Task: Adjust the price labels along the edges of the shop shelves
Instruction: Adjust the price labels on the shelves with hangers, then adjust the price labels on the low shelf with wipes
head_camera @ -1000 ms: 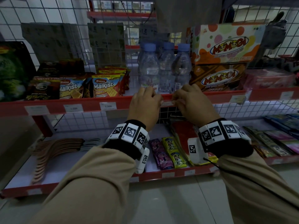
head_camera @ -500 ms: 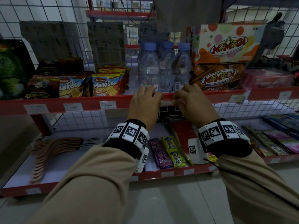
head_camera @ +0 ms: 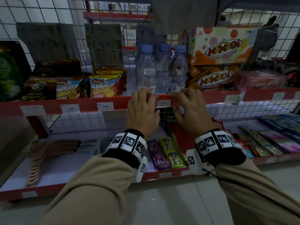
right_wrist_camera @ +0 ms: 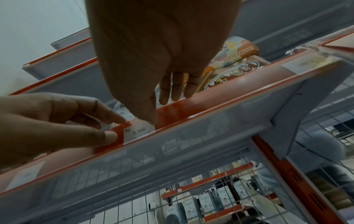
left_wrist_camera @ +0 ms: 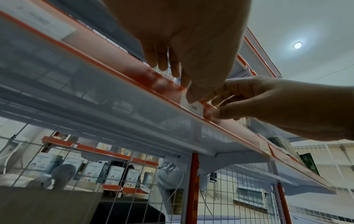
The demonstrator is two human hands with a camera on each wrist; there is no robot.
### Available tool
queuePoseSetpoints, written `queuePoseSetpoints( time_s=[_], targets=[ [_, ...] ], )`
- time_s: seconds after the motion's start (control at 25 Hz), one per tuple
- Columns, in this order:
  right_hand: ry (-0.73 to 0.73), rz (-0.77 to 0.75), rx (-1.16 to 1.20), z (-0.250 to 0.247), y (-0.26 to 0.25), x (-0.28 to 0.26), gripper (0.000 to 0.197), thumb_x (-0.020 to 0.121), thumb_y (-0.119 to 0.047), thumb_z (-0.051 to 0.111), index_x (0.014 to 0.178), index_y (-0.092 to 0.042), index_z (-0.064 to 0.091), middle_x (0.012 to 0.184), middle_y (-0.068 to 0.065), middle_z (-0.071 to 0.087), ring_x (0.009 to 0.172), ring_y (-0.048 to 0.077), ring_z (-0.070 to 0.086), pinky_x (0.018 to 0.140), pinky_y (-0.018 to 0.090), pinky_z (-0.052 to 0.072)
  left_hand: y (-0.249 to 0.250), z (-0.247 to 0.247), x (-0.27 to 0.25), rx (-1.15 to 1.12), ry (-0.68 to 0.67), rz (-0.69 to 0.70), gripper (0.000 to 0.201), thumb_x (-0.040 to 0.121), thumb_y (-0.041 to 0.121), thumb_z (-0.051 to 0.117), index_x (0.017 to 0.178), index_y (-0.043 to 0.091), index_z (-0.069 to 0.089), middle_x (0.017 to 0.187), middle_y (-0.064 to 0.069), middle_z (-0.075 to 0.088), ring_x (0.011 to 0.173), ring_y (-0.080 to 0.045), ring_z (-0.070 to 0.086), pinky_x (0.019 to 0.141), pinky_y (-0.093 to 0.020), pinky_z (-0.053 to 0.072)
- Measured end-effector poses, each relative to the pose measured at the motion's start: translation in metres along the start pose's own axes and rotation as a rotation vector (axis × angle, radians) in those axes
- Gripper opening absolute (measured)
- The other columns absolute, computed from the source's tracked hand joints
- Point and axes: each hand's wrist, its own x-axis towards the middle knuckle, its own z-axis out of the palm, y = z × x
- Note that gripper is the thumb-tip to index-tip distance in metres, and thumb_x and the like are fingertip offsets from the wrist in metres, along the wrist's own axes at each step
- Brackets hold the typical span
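The price label (head_camera: 163, 103) is seated in the red shelf edge strip (head_camera: 113, 103), just right of centre in the head view, below the water bottles (head_camera: 159, 69). Its long axis runs along the strip, left to right in the frame. The label is flanked by both hands: the left hand (head_camera: 142, 111) at its left end, the right hand (head_camera: 189, 109) at its right end. In the right wrist view, the strip beside the label (right_wrist_camera: 138, 133) is pinched by the left hand's thumb and forefinger. The right thumb is pressed at the label's other end, fingers hooked over the strip's top. Neither hand is nearer. Any correction is judged to be a slide along the strip.
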Motion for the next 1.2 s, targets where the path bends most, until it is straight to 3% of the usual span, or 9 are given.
queuePoseSetpoints(
  time_s=[0.2,0.36,0.44,0.52,0.68,0.84,1.04,1.2],
  targets=[
    [0.038,0.032,0.071,0.019,0.011,-0.041,0.040,0.081,-0.021,0.061,0.120,-0.017,0.052,0.113,0.006,0.051,0.101,0.025,0.047,0.080,0.039,0.040,0.006,0.023,-0.033,-0.028,-0.047,-0.039,0.058,0.080,0.034,0.063,0.133,0.017,0.045,0.134,-0.010,0.039,0.126,-0.030,0.031,0.104,-0.044,0.033],
    [-0.147,0.097,0.139,0.059,0.024,-0.097,0.036,0.081,-0.016,0.063,0.116,-0.015,0.056,0.105,0.006,0.053,0.095,0.029,0.051,0.077,0.042,0.044,0.013,0.054,-0.079,-0.026,-0.130,0.000,0.052,0.078,0.030,0.064,0.127,0.019,0.050,0.131,-0.010,0.045,0.123,-0.030,0.034,0.097,-0.046,0.037],
    [-0.276,0.120,0.179,0.081,0.029,-0.131,0.034,0.080,-0.012,0.064,0.113,-0.011,0.058,0.101,0.010,0.054,0.091,0.032,0.051,0.075,0.041,0.045,0.017,0.072,-0.107,-0.015,-0.249,0.002,0.044,0.081,0.030,0.061,0.123,0.021,0.051,0.126,-0.007,0.048,0.116,-0.029,0.041,0.093,-0.043,0.038],
    [-0.400,0.150,0.208,0.099,0.032,-0.167,0.034,0.078,-0.009,0.066,0.111,-0.011,0.059,0.103,0.010,0.054,0.094,0.031,0.051,0.075,0.034,0.042,0.019,0.091,-0.135,-0.019,-0.452,-0.004,0.039,0.087,0.030,0.054,0.125,0.023,0.049,0.125,-0.002,0.046,0.113,-0.025,0.042,0.094,-0.038,0.034],
    [-0.571,0.139,0.191,0.125,0.027,-0.225,0.038,0.071,-0.006,0.068,0.108,-0.007,0.059,0.104,0.015,0.057,0.094,0.037,0.055,0.075,0.039,0.048,0.018,0.126,-0.188,-0.028,-0.763,0.032,0.047,0.093,0.024,0.043,0.139,0.022,0.037,0.140,0.000,0.037,0.127,-0.023,0.034,0.104,-0.037,0.028],
    [-0.581,0.062,0.140,0.136,0.025,-0.244,0.053,0.063,-0.010,0.075,0.114,-0.007,0.059,0.109,0.015,0.059,0.095,0.037,0.059,0.075,0.042,0.054,0.014,0.136,-0.207,-0.030,-0.774,0.044,0.054,0.090,0.021,0.043,0.143,0.018,0.034,0.146,-0.001,0.031,0.132,-0.022,0.029,0.105,-0.035,0.027],
    [-0.656,0.057,0.046,0.138,0.020,-0.249,0.066,0.073,-0.019,0.064,0.137,-0.016,0.047,0.124,0.007,0.054,0.105,0.031,0.053,0.078,0.044,0.049,0.013,0.140,-0.209,-0.038,-0.743,0.033,0.054,0.088,0.022,0.043,0.141,0.018,0.036,0.142,0.000,0.034,0.129,-0.021,0.032,0.101,-0.033,0.029],
    [-0.644,0.074,-0.002,0.135,0.013,-0.244,0.062,0.070,-0.018,0.066,0.131,-0.014,0.052,0.119,0.011,0.056,0.100,0.034,0.054,0.075,0.041,0.047,0.012,0.140,-0.209,-0.042,-0.735,0.032,0.054,0.087,0.022,0.045,0.140,0.019,0.036,0.142,0.001,0.034,0.128,-0.020,0.033,0.100,-0.034,0.031]
  ],
)
